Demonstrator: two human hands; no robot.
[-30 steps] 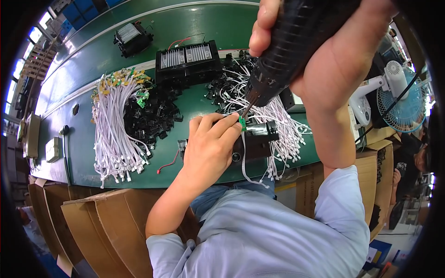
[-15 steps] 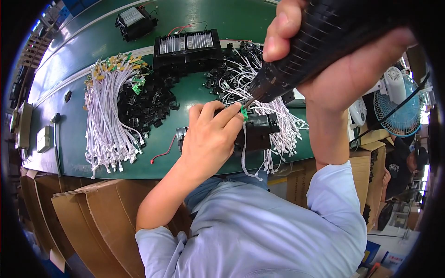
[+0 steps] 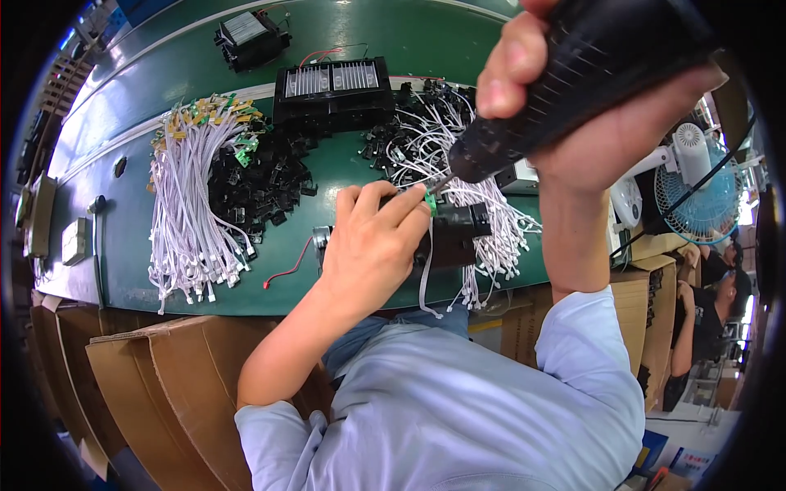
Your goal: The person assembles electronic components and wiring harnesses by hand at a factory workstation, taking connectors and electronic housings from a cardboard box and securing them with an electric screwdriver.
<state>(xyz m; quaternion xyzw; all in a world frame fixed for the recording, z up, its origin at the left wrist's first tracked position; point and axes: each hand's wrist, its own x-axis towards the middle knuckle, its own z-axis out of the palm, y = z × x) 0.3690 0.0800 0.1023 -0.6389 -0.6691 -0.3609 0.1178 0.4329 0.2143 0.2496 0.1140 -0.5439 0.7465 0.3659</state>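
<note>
My right hand [image 3: 594, 151] is wrapped round a black electric screwdriver [image 3: 524, 110], tilted so that its thin bit reaches down to the left. The bit's tip is at a small green circuit board [image 3: 431, 201], beside my left fingertips. My left hand [image 3: 375, 245] is closed, its finger pressing the board against a black plastic housing [image 3: 460, 236]; the fingers partly hide both. From the board a white ribbon cable [image 3: 425, 286] hangs toward the bench edge. At the housing's left end, a red wire [image 3: 288, 272] trails onto the bench.
A bundle of white cables with small boards [image 3: 184, 204] lies left, beside black plastic clips [image 3: 262, 176]. More white cables [image 3: 503, 221] lie right. Behind stand a finned black unit [image 3: 332, 90] and another black unit [image 3: 250, 39]. Cardboard boxes [image 3: 188, 360], a fan [image 3: 696, 192] and other people flank the green bench.
The screwdriver and right hand have shifted slightly, its bit still at the green board. The ribbon cable's lower end has swung a little left. At the far right, another person's arms have moved.
</note>
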